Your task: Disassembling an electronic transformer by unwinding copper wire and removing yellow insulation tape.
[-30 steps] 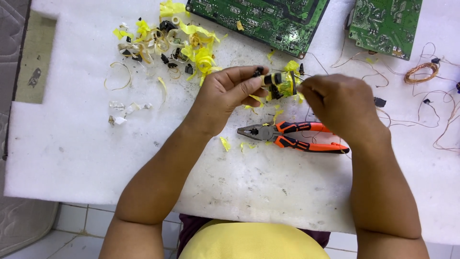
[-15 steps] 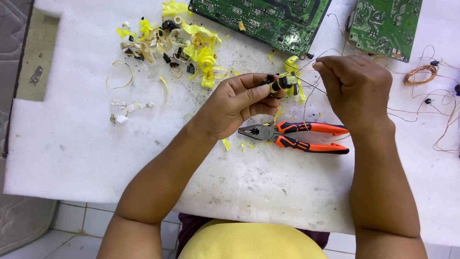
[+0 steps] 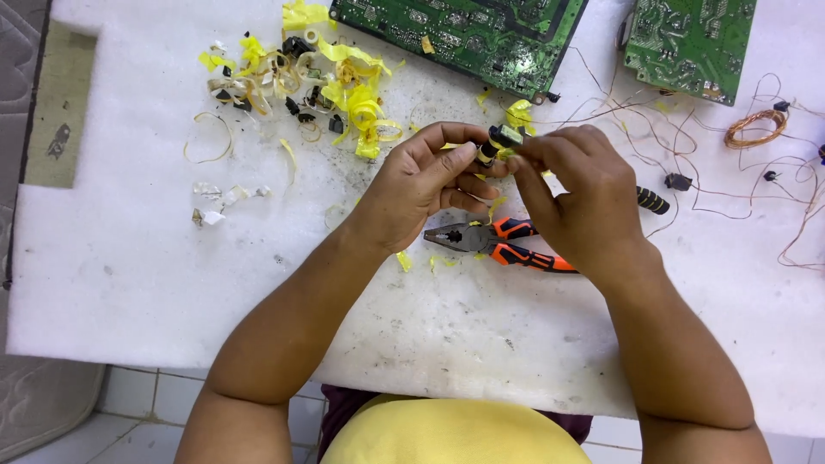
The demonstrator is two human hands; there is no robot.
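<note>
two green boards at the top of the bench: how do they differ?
The left circuit board is wider and lies tilted; the right circuit board is smaller and squarer. Yellow scraps lie on the left board; thin copper wires trail below the right one. Both are green, cut off by the frame's top edge, untouched by either hand.

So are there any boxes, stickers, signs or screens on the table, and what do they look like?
No boxes, signs or screens are in view.
Small sticker: on the big green circuit board at the top middle, a little yellowish rectangle.
Second circuit board: top right, green; no sticker can be made out on it.
</note>
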